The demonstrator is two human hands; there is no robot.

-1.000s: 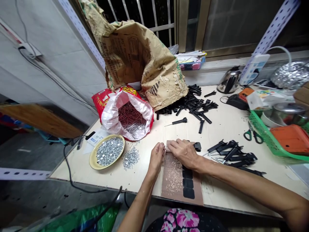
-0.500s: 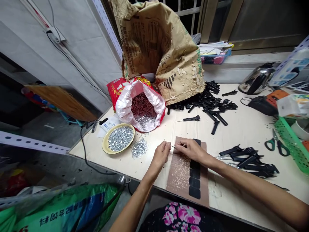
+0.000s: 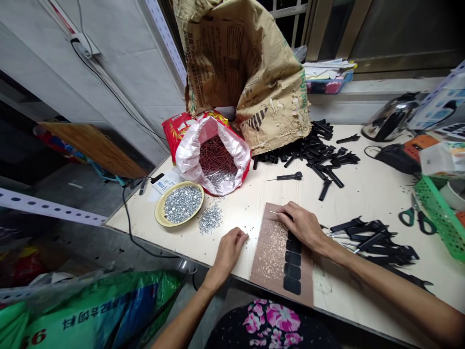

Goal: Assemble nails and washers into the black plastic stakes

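Above the top of a brown board (image 3: 267,271), my right hand (image 3: 303,227) pinches a thin metal pin (image 3: 273,212), its tip pointing left. The pin's other end is hidden in the fingers. My left hand (image 3: 229,248) rests low over the table, left of the board, thumb and fingertips pressed together; whatever they hold is too small to make out. Black rounded pads (image 3: 292,270) run down the board beside a patch of pale worn specks. Left of my left hand lie a loose pile of small silver washers (image 3: 210,219) and a yellow bowl (image 3: 160,213) full of them.
A red and white bag (image 3: 185,155) holds brown and silver pins. Behind stands a large brown paper sack (image 3: 269,111). Black plastic pieces (image 3: 321,152) are heaped beside it; others with metal pins (image 3: 378,240) lie right. Scissors (image 3: 423,223) lie near a green basket (image 3: 439,218).
My hands have parted. The left has moved down and left, away from the pin; the right has shifted slightly right, still gripping the pin.
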